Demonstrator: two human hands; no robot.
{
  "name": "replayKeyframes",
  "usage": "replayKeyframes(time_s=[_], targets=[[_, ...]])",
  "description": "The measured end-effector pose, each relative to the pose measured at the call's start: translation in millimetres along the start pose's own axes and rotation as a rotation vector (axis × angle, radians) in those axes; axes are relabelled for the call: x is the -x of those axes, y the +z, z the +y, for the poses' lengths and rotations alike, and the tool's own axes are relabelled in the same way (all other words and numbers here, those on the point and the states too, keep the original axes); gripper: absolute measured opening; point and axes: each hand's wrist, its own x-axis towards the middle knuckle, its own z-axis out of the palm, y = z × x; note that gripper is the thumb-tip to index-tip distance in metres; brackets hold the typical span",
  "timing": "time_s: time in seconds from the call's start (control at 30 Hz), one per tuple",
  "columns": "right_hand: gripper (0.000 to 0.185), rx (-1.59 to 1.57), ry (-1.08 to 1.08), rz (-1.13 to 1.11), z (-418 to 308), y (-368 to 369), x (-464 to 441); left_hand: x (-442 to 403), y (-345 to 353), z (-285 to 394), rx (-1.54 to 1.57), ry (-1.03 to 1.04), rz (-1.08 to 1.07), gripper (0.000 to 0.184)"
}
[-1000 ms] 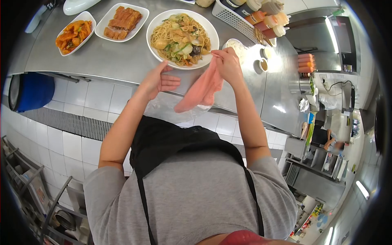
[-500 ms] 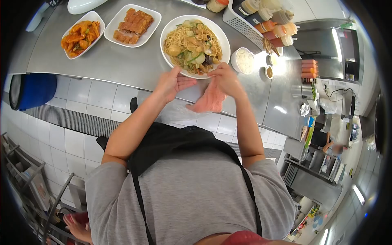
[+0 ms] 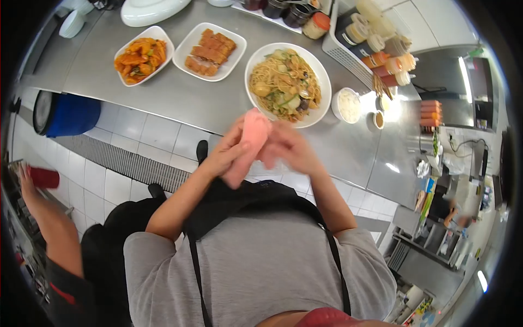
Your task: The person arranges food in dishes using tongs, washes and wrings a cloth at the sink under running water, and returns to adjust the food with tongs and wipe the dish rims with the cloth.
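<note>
White bowls (image 3: 72, 24) are seen stacked at the far left of the table (image 3: 109, 82), with a blue barrel (image 3: 73, 114) below its near edge and another person's arm (image 3: 54, 223) at the near left. Orange-sauced food (image 3: 140, 59) is held in one white dish, and browned, crisp-looking slices (image 3: 212, 50) are laid in the next. Right of these, at the near edge, the pink cloth (image 3: 251, 136) has just been gathered into the left hand (image 3: 226, 153); its fingers are closed around it, so the plate of noodles (image 3: 327, 103) is now left unsupported by either hand. The cloth is bunched into a thick, soft-looking roll, rounded at the upper end and narrowed toward the lower, just in front of the plate. Its folds are pressed together, and whether the rim is touched cannot be told. The right hand (image 3: 297, 148) is blurred beside it, fingers bent toward the cloth; whether it is gripped there cannot be told. Farther right, a bowl of rice (image 3: 348, 106) and a small sauce cup (image 3: 378, 120) are set, with bottles (image 3: 389, 67) kept in a white basket (image 3: 348, 59) behind.
</note>
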Motion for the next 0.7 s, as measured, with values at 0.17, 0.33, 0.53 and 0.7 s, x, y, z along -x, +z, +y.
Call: replayKeyframes(time_s=[0.17, 0.33, 0.53, 0.7], targets=[[0.013, 0.086, 0.036, 0.057, 11.3, 73.5, -19.3, 4.2, -11.9, -20.5, -0.508, 0.315, 0.591, 0.027], [0.008, 0.142, -0.096, 0.009, -2.4, 87.9, -53.3, 6.3, -36.4, 27.6, -0.812, 0.320, 0.684, 0.027], [0.011, -0.025, -0.165, 0.006, -15.3, 110.3, -85.1, 31.9, -134.2, 81.7, -0.762, 0.372, 1.009, 0.032], [0.011, -0.131, 0.139, -0.064, 0.0, 132.2, -131.0, 83.7, -244.4, 148.3, -1.001, 0.404, 1.336, 0.034]])
